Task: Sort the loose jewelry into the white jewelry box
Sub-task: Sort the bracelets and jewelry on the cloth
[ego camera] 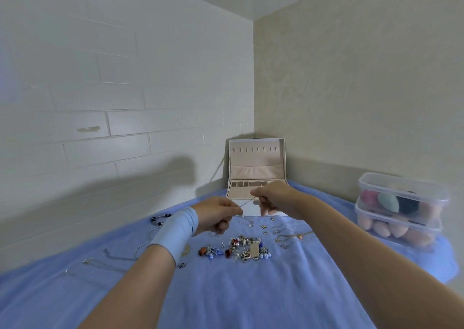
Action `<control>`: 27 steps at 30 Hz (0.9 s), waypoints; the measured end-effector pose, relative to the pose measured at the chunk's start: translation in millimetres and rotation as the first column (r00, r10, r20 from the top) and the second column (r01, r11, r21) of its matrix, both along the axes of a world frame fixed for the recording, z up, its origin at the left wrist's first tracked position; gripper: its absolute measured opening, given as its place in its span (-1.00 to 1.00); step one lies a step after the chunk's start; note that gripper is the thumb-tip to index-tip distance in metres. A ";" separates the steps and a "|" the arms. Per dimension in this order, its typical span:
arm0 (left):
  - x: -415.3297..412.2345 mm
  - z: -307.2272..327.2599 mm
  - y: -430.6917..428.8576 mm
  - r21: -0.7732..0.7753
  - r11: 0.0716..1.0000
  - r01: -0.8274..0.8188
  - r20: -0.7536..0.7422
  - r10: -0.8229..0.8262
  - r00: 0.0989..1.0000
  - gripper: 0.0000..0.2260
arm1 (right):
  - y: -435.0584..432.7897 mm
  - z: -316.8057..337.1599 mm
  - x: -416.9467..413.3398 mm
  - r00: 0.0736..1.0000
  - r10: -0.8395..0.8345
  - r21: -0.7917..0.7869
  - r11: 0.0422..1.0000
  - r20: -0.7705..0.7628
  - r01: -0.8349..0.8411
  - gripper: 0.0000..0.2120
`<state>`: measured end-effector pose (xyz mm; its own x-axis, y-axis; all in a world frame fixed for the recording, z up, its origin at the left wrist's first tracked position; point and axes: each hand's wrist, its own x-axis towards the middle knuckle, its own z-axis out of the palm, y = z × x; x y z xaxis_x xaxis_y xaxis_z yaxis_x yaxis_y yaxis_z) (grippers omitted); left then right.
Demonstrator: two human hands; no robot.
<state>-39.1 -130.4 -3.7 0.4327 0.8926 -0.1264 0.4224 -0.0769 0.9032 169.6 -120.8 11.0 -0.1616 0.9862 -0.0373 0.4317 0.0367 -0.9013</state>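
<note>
At frame centre both grips pinched a thin chain (pixel 247 202): the left hand (pixel 217 213) at its lower-left end, the right hand (pixel 273 198) at its upper-right. That slanted axis pointed toward the open white jewelry box (pixel 256 152), nearest the right hand.

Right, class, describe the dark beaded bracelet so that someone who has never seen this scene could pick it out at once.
Find the blue cloth and follow it to its far left edge, beside the white brick wall. Just beyond the pale blue wristband lies the beaded bracelet. It alone is a string of dark and white beads; its neighbours are thin bare silver hoops and chains.
</note>
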 end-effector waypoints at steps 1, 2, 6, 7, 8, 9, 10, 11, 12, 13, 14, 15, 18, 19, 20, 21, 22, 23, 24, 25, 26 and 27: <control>-1.6 1.7 0.7 0.012 1.000 0.007 -0.098 -0.006 0.995 -0.88 | 1.5 -1.0 0.9 0.996 -0.027 0.000 1.000 0.082 0.027 -0.63; -3.4 3.9 1.6 0.034 0.999 0.015 -0.209 -0.007 0.978 -0.85 | 1.8 -2.0 2.8 0.982 -0.044 0.007 0.999 0.185 0.044 -0.61; -6.1 15.3 4.1 0.132 0.990 0.041 -0.493 0.030 0.870 -0.82 | -3.1 -5.5 15.8 0.906 -0.022 -0.072 0.996 0.424 0.058 -0.62; -4.0 18.2 4.1 0.161 0.986 0.050 -0.514 0.040 0.857 -0.83 | -5.1 -5.2 18.4 0.877 -0.002 -0.099 0.993 0.481 0.057 -0.65; 0.2 20.9 3.6 0.184 0.981 0.068 -0.517 0.038 0.855 -0.83 | -7.8 -4.8 19.9 0.834 0.023 -0.121 0.991 0.552 0.053 -0.69; 6.0 23.4 3.3 0.207 0.974 0.093 -0.510 0.027 0.860 -0.84 | -8.0 -5.0 20.7 0.784 0.054 -0.141 0.989 0.619 0.043 -0.73; 13.3 25.8 3.9 0.236 0.964 0.121 -0.506 0.015 0.863 -0.84 | -8.1 -5.2 21.0 0.741 0.077 -0.146 0.989 0.667 0.028 -0.75; 21.5 28.9 4.2 0.264 0.952 0.153 -0.509 0.003 0.861 -0.84 | -5.2 -6.5 21.4 0.733 0.072 -0.126 0.992 0.676 0.018 -0.76; 29.9 32.4 3.8 0.291 0.939 0.182 -0.514 -0.007 0.858 -0.84 | -3.2 -5.8 20.3 0.773 0.042 -0.079 0.997 0.633 0.010 -0.76; 37.9 35.4 3.9 0.315 0.926 0.209 -0.522 -0.016 0.853 -0.83 | -1.9 -4.3 18.9 0.849 0.008 -0.026 1.000 0.528 0.007 -0.77; 45.6 38.4 3.5 0.333 0.914 0.230 -0.528 -0.021 0.849 -0.83 | -3.2 -1.3 16.9 0.926 -0.024 0.023 1.000 0.376 0.016 -0.78; 52.6 40.8 3.8 0.351 0.904 0.245 -0.538 -0.020 0.843 -0.82 | -5.6 1.7 16.0 0.978 -0.042 0.048 0.998 0.202 0.033 -0.79; 71.0 47.3 5.4 0.426 0.866 0.262 -0.572 0.033 0.820 -0.77 | -9.9 7.0 24.6 0.984 0.043 -0.055 0.997 -0.176 -0.053 -0.76; 76.0 49.4 6.9 0.450 0.857 0.251 -0.565 0.055 0.823 -0.76 | -8.9 5.2 30.5 0.971 0.087 -0.100 0.989 -0.224 -0.112 -0.73; 80.7 51.3 9.1 0.468 0.851 0.238 -0.552 0.071 0.831 -0.77 | -9.4 3.4 36.7 0.960 0.119 -0.142 0.977 -0.255 -0.159 -0.70; 84.4 52.9 10.8 0.477 0.848 0.230 -0.543 0.079 0.836 -0.79 | -7.7 0.5 43.6 0.952 0.131 -0.176 0.967 -0.276 -0.184 -0.68; 87.9 54.2 11.6 0.485 0.843 0.232 -0.540 0.080 0.838 -0.80 | -7.7 -0.9 49.2 0.945 0.128 -0.203 0.960 -0.300 -0.195 -0.69; 91.7 54.6 12.9 0.488 0.838 0.242 -0.545 0.076 0.835 -0.81 | -7.5 -1.9 55.7 0.945 0.111 -0.218 0.958 -0.309 -0.184 -0.71; 94.9 53.9 14.3 0.487 0.838 0.248 -0.547 0.071 0.834 -0.84 | -7.6 -2.1 61.3 0.950 0.093 -0.227 0.960 -0.299 -0.165 -0.74; 99.0 52.4 16.1 0.481 0.840 0.251 -0.545 0.063 0.836 -0.86 | -7.8 -1.8 68.8 0.962 0.075 -0.231 0.963 -0.262 -0.138 -0.77; 103.0 50.5 17.0 0.474 0.843 0.252 -0.540 0.052 0.840 -0.89 | -8.3 -0.8 76.8 0.976 0.066 -0.232 0.966 -0.206 -0.114 -0.79; 106.9 48.6 17.5 0.462 0.848 0.261 -0.547 0.041 0.836 -0.89 | -8.9 0.1 85.2 0.989 0.059 -0.228 0.970 -0.137 -0.090 -0.81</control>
